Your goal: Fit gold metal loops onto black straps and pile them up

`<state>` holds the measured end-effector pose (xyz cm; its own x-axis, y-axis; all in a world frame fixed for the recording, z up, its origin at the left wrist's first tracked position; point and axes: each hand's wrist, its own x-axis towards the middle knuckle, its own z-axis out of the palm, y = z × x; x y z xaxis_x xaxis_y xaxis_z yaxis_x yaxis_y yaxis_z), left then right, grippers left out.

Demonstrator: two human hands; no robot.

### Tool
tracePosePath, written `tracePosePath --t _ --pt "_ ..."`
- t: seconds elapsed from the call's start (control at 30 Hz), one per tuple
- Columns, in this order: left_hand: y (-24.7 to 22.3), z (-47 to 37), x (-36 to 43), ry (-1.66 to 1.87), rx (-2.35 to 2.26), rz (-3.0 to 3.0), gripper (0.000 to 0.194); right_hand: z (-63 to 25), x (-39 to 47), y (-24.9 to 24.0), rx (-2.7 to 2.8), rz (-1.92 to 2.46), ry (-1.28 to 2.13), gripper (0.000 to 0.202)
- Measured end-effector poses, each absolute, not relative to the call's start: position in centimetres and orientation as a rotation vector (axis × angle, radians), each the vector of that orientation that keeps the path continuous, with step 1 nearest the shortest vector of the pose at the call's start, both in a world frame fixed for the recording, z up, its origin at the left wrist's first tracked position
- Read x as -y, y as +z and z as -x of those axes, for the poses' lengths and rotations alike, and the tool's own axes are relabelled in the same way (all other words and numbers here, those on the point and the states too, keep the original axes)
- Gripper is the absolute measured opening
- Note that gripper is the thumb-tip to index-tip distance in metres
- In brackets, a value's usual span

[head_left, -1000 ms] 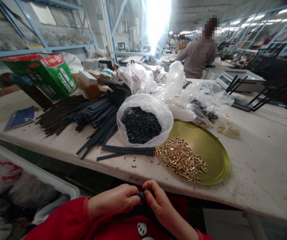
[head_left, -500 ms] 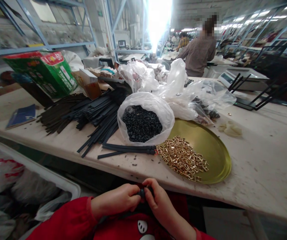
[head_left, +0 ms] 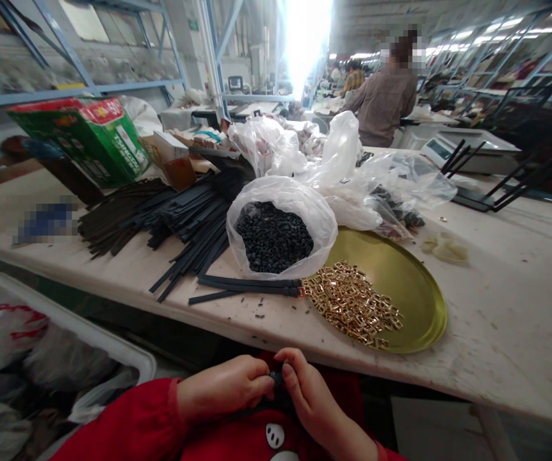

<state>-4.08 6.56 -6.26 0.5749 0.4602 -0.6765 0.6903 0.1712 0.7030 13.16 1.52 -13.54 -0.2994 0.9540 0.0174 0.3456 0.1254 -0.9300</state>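
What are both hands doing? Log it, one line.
left hand: pinching partly hidden dark piece; right hand: at same piece; gold buckles: on tray

- It was a big workshop, like a factory.
- A long table (head_left: 511, 320) held heaps of black straps (head_left: 189, 211), a bag (head_left: 324, 224) of tiny black loops (head_left: 273, 243) and a round tray (head_left: 415, 298) of shiny gold bits (head_left: 350, 304).
- Tall blue shelves (head_left: 134, 86) stood at the left.
- There were also a weighing scale (head_left: 480, 150), a person (head_left: 384, 105) and rows of bright ceiling lights (head_left: 506, 25).
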Motion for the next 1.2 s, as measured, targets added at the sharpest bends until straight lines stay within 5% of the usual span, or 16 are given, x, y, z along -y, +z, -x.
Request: tracePosePath --t 0.5,0.83,1.0,1.2 --pt "-5.9 3.1 -7.5 -0.034 -1.083 -1.979 0.032 -12.4 -2.9 -13.0 1.695 1.256 1.04 0.027" --pt "-9.5 2.9 -14.0 0.2 -1.379 -2.441 0.021 -14.4 -11.4 -13.6 2.122 1.509 -0.074 0.013" --pt "-9.4 4.9 -16.4 0.279 -1.48 -2.592 0.021 -14.9 -11.6 -15.8 2.098 1.341 -0.229 0.021" --pt "-6.7 12.4 -25.2 0.181 -2.242 -2.351 0.019 -14.7 -12.2 -16.0 1.939 1.219 -0.361 0.023"
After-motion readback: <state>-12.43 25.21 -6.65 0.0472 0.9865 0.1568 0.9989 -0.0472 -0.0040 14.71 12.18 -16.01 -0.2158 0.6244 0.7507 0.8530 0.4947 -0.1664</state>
